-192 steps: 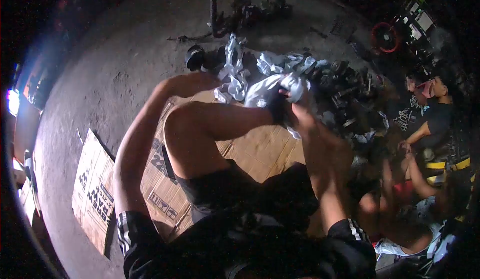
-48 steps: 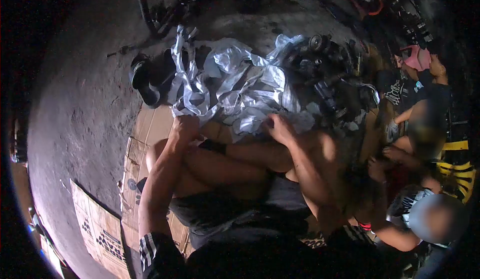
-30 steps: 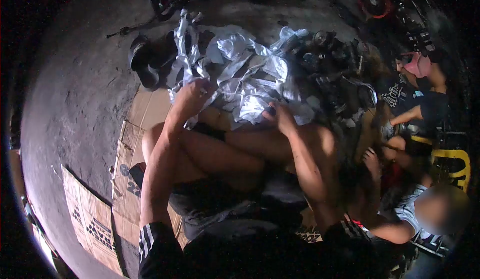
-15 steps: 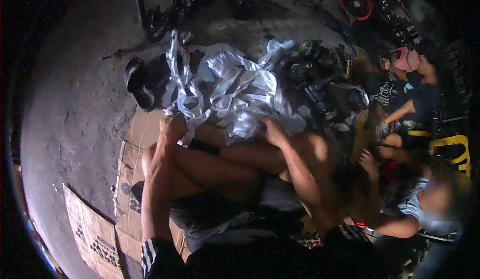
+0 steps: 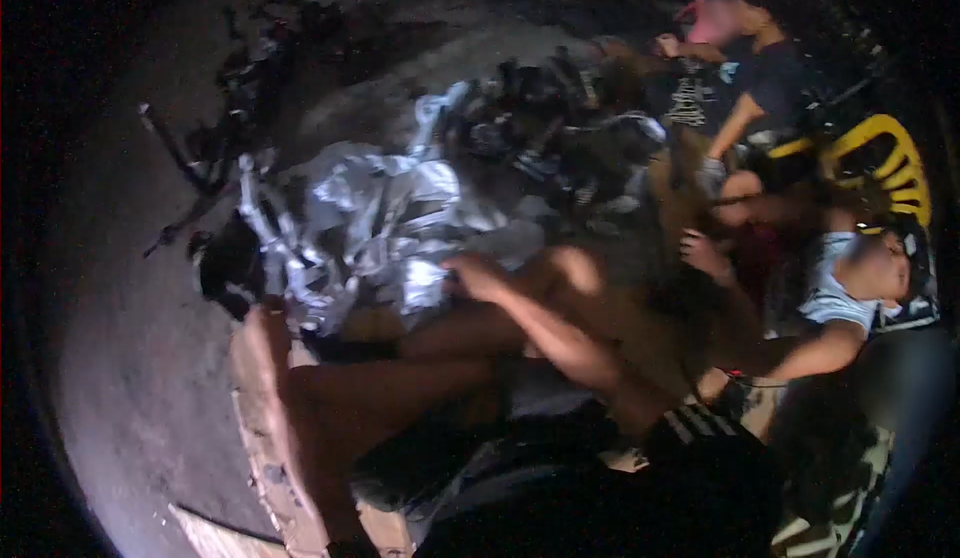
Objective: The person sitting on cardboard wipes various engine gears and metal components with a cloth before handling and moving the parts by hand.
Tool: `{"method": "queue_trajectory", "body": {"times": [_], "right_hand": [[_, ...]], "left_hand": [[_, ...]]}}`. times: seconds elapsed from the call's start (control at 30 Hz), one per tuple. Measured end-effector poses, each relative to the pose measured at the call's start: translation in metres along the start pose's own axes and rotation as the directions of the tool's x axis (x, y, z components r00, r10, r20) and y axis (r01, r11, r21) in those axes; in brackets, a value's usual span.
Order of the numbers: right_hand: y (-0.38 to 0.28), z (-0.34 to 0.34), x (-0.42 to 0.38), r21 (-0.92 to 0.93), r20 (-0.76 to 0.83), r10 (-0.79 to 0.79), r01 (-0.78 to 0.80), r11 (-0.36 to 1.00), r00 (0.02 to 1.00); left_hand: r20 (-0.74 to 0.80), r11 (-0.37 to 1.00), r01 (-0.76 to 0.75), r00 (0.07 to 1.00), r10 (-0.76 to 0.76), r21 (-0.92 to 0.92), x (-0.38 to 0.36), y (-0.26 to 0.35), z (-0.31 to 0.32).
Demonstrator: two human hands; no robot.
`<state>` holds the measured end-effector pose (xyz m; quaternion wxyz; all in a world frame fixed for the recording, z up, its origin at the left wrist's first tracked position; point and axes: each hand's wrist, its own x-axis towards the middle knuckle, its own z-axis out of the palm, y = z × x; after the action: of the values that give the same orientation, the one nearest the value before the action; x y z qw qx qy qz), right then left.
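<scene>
Crumpled, shiny translucent plastic sheeting (image 5: 375,203) lies in front of my crossed legs. A twisted plastic strip (image 5: 275,228) runs down its left side. My left hand (image 5: 268,328) is closed at the lower end of this strip, its fingers blurred by motion. At the near right edge of the sheeting, my right hand (image 5: 477,278) has its fingers curled against the plastic, with the fingertips partly hidden. A dark object (image 5: 225,263), possibly a shoe, sits left of the strip.
Dark metal parts (image 5: 530,128) are heaped beyond the sheeting. Cardboard (image 5: 265,438) lies under my left side. Two people sit at the right, one in a dark shirt (image 5: 770,83), one in a light shirt (image 5: 830,278). A yellow slotted frame (image 5: 895,163) stands behind them.
My view has turned to the right, so everything sits further left in it, and the picture is more blurred. Both hands stay at the plastic.
</scene>
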<state>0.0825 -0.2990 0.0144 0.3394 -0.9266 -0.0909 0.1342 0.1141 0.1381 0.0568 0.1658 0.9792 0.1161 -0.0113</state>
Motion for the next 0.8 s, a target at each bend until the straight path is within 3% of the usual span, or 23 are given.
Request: {"method": "queue_trajectory", "body": {"times": [0.03,0.07,0.1,0.13,0.17,0.2,0.23,0.27,0.3,0.33,0.37,0.4,0.43,0.47,0.53,0.6,0.63,0.67,0.73,0.77,0.8], "right_hand": [[0.015,0.017,0.000,0.096,-0.108,-0.058,0.069,0.993,0.992],[0.007,0.008,-0.006,0.038,-0.132,-0.087,0.093,0.995,0.987],[-0.009,-0.012,0.000,-0.096,0.105,0.004,0.006,0.995,0.995],[0.003,0.004,-0.001,-0.068,-0.048,-0.026,0.022,0.997,0.998],[0.002,0.005,-0.004,0.020,-0.061,0.012,-0.011,1.000,0.998],[-0.001,0.005,-0.005,0.122,-0.065,0.046,-0.037,0.992,0.997],[0.007,0.012,-0.004,0.110,-0.044,0.036,-0.031,0.993,0.998],[0.013,0.018,-0.002,0.106,-0.021,0.022,-0.019,0.994,1.000],[0.019,0.019,0.001,0.101,-0.009,-0.010,0.011,0.995,1.000],[0.028,0.022,0.006,0.094,0.000,-0.045,0.045,0.995,0.999],[0.014,0.013,-0.001,-0.021,-0.102,-0.061,0.059,0.998,0.993],[0.021,0.022,0.006,0.445,-0.052,0.209,-0.165,0.880,0.976],[0.015,0.009,0.006,0.002,0.033,-0.047,0.047,0.999,0.998],[0.004,0.005,-0.004,-0.017,-0.094,-0.109,0.108,0.994,0.990],[-0.011,-0.009,-0.002,-0.078,0.044,-0.019,0.023,0.997,0.999],[-0.007,0.000,-0.007,0.001,-0.062,-0.065,0.066,0.998,0.996],[-0.002,0.003,-0.005,0.085,-0.014,-0.007,0.009,0.996,1.000],[0.010,0.014,0.000,0.167,0.032,0.046,-0.050,0.985,0.998],[0.091,0.090,0.025,-0.168,-0.152,-0.103,0.077,0.983,0.983],[0.050,0.048,0.012,-0.078,-0.021,0.029,-0.030,0.996,0.999],[-0.001,0.004,-0.002,0.002,0.122,0.144,-0.145,0.989,0.982]], "left_hand": [[-0.088,0.972,-0.098,0.993,0.081,-0.215,0.012,-0.010,0.009],[-0.198,0.891,-0.194,0.973,0.121,-0.410,0.014,-0.007,0.012],[-0.263,0.910,-0.205,0.958,0.112,-0.360,0.010,0.009,0.003],[-0.336,0.933,-0.208,0.936,0.103,-0.294,0.006,0.026,-0.008],[-0.232,0.889,-0.154,0.971,0.056,-0.432,0.003,0.036,-0.013],[-0.233,0.818,-0.196,0.969,0.078,-0.541,0.011,0.017,0.008],[-0.177,0.528,-0.142,0.984,-0.016,-0.837,0.026,0.010,0.023],[-0.244,0.731,-0.178,0.970,0.017,-0.659,0.020,-0.011,0.030],[-0.299,0.883,-0.192,0.952,0.062,-0.428,-0.002,0.034,-0.001],[-0.268,0.885,-0.094,0.963,-0.036,-0.456,0.006,0.035,0.007],[-0.238,0.932,-0.078,0.971,-0.009,-0.354,0.002,0.045,-0.008],[-0.190,0.892,-0.068,0.982,-0.020,-0.446,0.009,0.041,-0.002],[-0.287,0.813,-0.163,0.958,-0.006,-0.559,0.002,0.048,-0.008],[-0.292,0.768,-0.214,0.956,0.037,-0.603,0.001,0.057,-0.012],[-0.259,0.753,-0.177,0.966,0.010,-0.633,-0.007,0.073,-0.019],[-0.197,0.527,-0.145,0.979,-0.044,-0.837,0.003,0.053,0.009],[-0.223,0.432,-0.195,0.975,-0.015,-0.881,0.006,0.048,0.017],[-0.209,0.456,-0.179,0.978,-0.015,-0.872,0.008,0.049,0.019],[-0.421,0.617,-0.420,0.894,0.153,-0.666,0.007,0.055,0.012],[-0.429,0.792,-0.350,0.895,0.125,-0.500,0.004,0.066,-0.002],[-0.455,0.758,-0.344,0.888,0.071,-0.554,0.010,0.053,0.006]]}}
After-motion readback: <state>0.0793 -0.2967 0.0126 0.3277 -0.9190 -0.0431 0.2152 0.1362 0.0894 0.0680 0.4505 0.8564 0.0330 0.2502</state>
